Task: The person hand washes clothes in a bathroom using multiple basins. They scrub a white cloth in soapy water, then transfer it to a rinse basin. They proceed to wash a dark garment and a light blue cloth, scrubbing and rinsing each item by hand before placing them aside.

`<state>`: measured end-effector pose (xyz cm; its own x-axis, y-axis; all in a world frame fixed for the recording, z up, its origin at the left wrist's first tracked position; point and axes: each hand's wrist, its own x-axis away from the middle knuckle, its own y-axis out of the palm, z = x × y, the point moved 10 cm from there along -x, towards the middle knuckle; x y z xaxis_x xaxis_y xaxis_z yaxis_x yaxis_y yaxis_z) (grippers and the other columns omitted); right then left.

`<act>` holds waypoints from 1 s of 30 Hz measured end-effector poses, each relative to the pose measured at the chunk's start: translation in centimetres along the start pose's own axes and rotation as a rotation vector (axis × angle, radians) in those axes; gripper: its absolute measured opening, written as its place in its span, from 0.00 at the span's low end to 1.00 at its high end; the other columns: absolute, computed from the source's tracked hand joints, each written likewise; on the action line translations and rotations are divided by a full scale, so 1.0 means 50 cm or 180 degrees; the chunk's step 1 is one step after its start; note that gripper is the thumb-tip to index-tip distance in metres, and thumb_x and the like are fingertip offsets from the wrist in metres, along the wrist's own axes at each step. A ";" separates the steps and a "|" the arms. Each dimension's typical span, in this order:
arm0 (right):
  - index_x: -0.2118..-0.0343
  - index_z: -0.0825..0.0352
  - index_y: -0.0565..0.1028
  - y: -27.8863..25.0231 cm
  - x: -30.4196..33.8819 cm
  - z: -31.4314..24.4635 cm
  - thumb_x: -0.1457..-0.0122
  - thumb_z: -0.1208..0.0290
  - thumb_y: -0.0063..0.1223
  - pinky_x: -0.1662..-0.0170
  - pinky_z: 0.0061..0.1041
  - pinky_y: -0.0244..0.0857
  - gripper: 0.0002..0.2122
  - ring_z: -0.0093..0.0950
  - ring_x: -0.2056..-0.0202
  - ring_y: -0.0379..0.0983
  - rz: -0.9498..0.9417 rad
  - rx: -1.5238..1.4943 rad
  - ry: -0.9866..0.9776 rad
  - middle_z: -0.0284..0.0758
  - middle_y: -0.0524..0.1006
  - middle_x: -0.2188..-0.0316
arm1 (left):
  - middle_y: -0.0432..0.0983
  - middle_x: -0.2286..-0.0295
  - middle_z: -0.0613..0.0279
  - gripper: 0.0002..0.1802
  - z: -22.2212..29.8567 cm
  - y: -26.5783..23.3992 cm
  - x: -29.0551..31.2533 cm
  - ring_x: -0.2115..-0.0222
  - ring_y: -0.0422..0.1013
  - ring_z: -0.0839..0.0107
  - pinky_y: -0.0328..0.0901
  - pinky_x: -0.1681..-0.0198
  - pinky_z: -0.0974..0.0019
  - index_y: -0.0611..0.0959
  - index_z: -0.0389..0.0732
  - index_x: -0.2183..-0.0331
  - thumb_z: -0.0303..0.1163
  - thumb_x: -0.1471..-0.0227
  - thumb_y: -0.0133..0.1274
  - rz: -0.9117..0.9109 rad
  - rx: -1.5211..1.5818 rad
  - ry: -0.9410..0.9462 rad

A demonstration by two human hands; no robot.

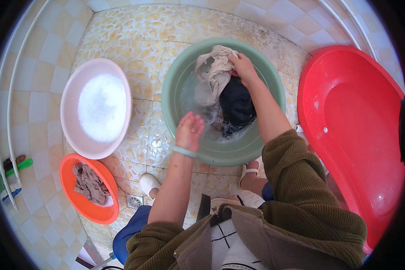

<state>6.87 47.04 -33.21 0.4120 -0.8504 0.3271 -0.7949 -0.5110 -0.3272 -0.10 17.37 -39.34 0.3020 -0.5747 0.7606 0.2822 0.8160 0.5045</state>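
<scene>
A large green basin of water stands on the floor in front of me. Over its far side my right hand grips a wet beige cloth, whose lower part hangs down toward the water. Dark, nearly black fabric lies in the water just below that hand. My left hand, a pale bangle on its wrist, hovers at the basin's near left rim. Its fingers are slightly curled, a little blurred and hold nothing.
To the left stand a pale pink basin full of white suds and an orange basin with a brown cloth. A red tub fills the right side. A floor drain and a green-handled brush are at the left.
</scene>
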 end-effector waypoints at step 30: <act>0.50 0.69 0.68 0.147 -0.023 0.119 0.46 0.71 0.49 0.50 0.33 0.63 0.19 0.36 0.55 0.70 -0.0402 0.0149 -0.0368 0.43 0.72 0.55 | 0.65 0.53 0.56 0.32 -0.018 -0.024 -0.020 0.55 0.65 0.66 0.63 0.53 0.60 0.60 0.41 0.43 0.28 0.50 0.50 0.0626 -0.0345 0.0245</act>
<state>3.21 43.53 -41.26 0.5580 -0.7864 0.2649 -0.7130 -0.6177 -0.3318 0.09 16.91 -41.09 0.4283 -0.4119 0.8043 0.3059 0.9036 0.2999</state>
